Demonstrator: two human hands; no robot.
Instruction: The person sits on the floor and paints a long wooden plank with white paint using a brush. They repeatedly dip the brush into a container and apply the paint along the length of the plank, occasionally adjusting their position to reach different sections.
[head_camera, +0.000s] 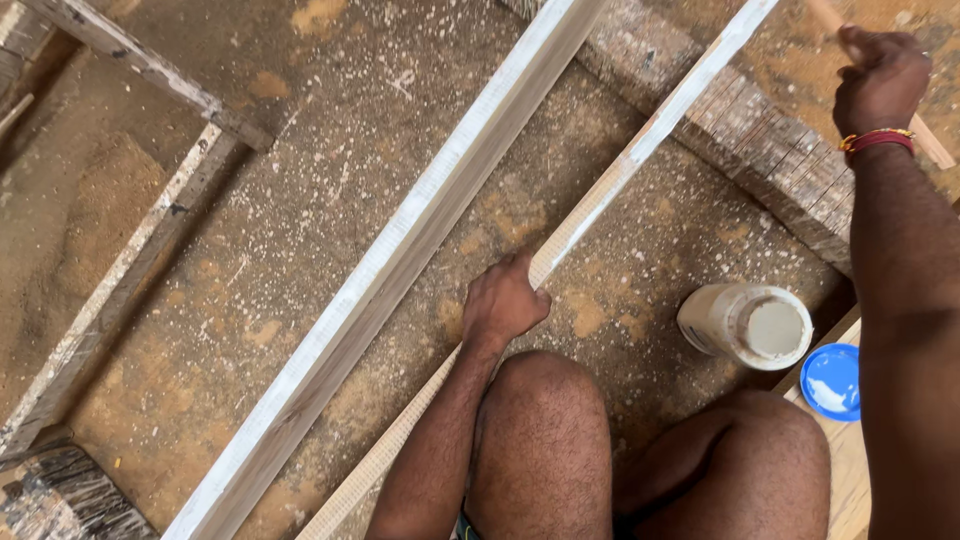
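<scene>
Currently the thin wooden strip (590, 205) runs diagonally over the dusty floor (330, 120). The left hand (503, 300) pinches it mid-length in a narrow grip. The right hand (880, 75) is closed round a stick (930, 140) at its far end. Judged step: coating the strip; the next stroke needs the strip kept steady. A wide plank (400, 250) crowds the left side; an open pale jar (750, 325) and blue lid (830, 380) stand near the knee, with free room between.

Pale whitish plank (400, 250), blue lid (831, 381), cream bottle (745, 325), red-gold bangle (877, 140).

Bare arms, legs; red-gold bangle (877, 140) on right wrist.
</scene>
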